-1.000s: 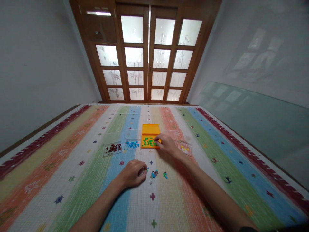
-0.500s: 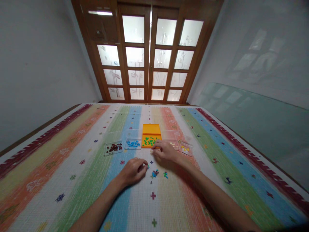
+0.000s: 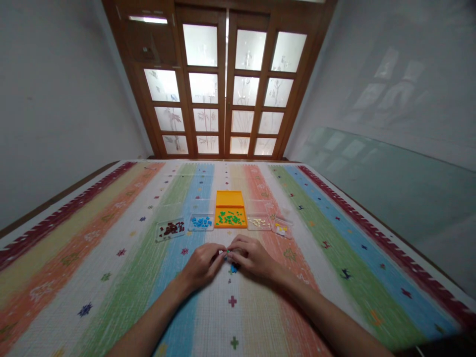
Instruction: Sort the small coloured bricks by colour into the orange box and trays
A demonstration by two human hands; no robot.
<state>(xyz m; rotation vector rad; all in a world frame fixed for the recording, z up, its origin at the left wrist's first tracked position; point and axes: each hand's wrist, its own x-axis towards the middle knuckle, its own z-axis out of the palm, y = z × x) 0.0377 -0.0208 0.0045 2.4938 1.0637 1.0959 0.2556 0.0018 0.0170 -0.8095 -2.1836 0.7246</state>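
My left hand and my right hand meet fingertip to fingertip above the tablecloth. The left fingers pinch a tiny green building brick. The thumb and fingers of my right hand close in a pinch against it; whatever else they hold is too small to make out. Just below the hands lies a small cluster of blue bricks, partly hidden by my right hand. Beyond the hands stands an open orange box with several green bricks in it.
Left of the box are clear trays of dark brown bricks and blue bricks. To its right are trays of cream bricks and yellow and white bricks. A striped tablecloth covers the table.
My right hand has come back from the front edge of the orange box to meet my left hand's fingertips. It now covers loose bricks that showed on the cloth. The view has shifted slightly.
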